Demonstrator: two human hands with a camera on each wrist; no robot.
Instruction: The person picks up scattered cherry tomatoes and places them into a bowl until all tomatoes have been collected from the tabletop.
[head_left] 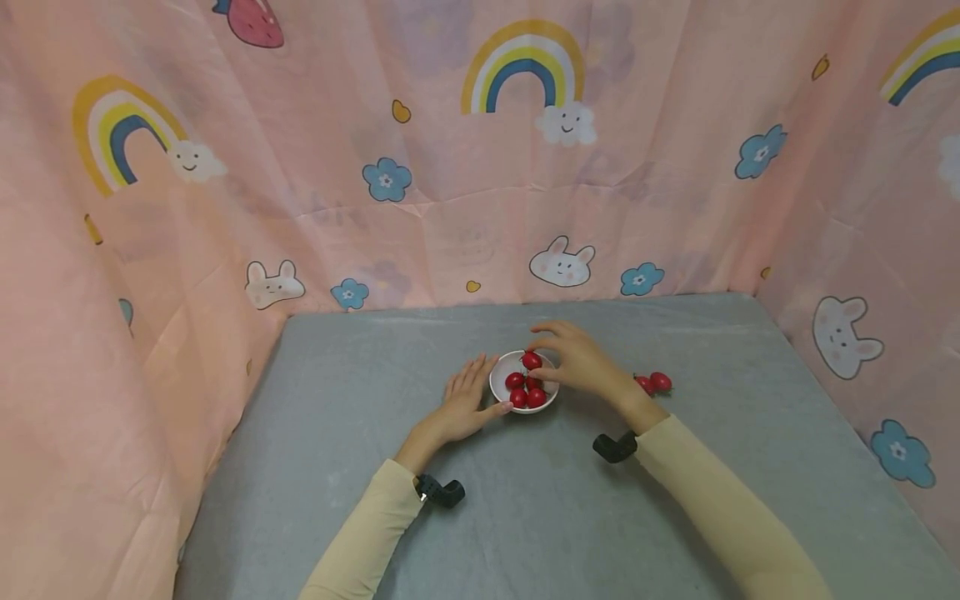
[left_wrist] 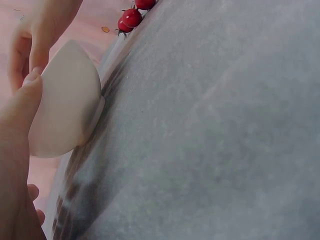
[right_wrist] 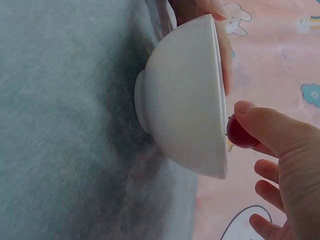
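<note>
A white bowl stands on the table with several red cherry tomatoes inside. My left hand rests against the bowl's left side with fingers straight and spread, its thumb touching the near rim. Over the bowl's right edge, my right hand pinches one cherry tomato between thumb and fingers, just outside the opening as the right wrist view shows it. From the left wrist, only the bowl's outer wall shows; its contents are hidden there.
A small group of cherry tomatoes lies on the grey cloth-covered table, right of the bowl and partly behind my right wrist. Pink printed curtains hang along the back and both sides.
</note>
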